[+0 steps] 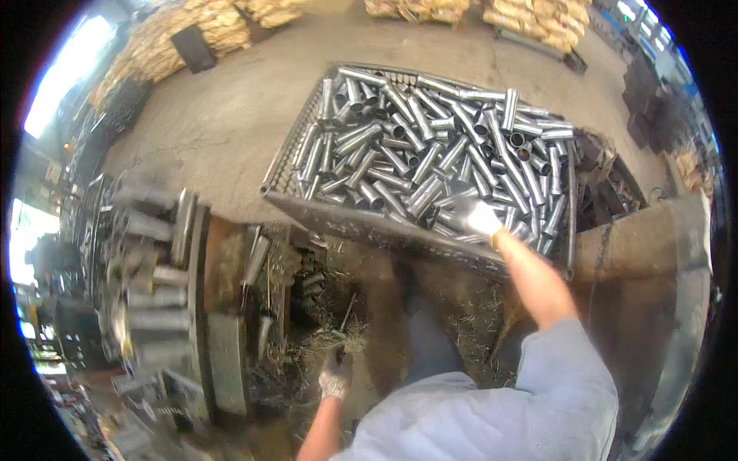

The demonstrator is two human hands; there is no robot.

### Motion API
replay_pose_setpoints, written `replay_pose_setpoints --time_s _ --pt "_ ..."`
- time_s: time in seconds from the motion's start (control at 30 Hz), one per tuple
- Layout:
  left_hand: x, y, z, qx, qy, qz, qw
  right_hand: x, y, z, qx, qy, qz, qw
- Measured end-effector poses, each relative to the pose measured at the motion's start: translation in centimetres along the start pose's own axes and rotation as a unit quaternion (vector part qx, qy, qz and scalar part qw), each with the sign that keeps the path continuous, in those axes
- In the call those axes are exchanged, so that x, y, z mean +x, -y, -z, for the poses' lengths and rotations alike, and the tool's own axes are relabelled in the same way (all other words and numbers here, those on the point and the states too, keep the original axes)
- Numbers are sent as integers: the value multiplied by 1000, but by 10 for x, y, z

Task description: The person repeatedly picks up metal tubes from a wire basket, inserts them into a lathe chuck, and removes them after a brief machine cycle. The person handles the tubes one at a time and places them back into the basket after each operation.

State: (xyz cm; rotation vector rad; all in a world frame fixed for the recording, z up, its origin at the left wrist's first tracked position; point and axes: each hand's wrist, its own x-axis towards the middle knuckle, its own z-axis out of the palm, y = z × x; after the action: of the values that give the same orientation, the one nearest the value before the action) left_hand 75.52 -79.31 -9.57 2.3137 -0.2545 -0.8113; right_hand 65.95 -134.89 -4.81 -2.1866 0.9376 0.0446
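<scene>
Bin state: the mesh-sided bin (338, 218) stood in front of the person, heaped up to about its rim with bright metal tubes (419, 115). The tubes lay loose at mixed angles, in no ordered rows.

Right hand (484, 218), in a pale glove, was over the near side of the bin, among the tubes; its fingers were blurred, so could not tell whether they were closed on one. Left hand (336, 378), gloved, hung low near the counter (226, 352), grip also not readable. Hands well apart.

Remaining: a row of grey cylinders (157, 320), probably more tubes, lay along the counter on the left, outside the bin. Metal shavings (470, 316) littered the floor below.

Progress (judgement): bin contents well built up, pieces at the counter outstanding. Direction of transfer, into or out of the bin, not determinable; no finished count possible.
</scene>
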Motion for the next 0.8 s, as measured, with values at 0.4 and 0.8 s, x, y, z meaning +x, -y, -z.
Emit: replay_pose_setpoints --time_s 0.4,0.8 --pt "216 -289 -82 -16 139 -80 987 464 -32 1 -122 -126 -121 977" --pt "396 -392 -127 -372 235 132 888 395 -25 49 -327 64 25 942"
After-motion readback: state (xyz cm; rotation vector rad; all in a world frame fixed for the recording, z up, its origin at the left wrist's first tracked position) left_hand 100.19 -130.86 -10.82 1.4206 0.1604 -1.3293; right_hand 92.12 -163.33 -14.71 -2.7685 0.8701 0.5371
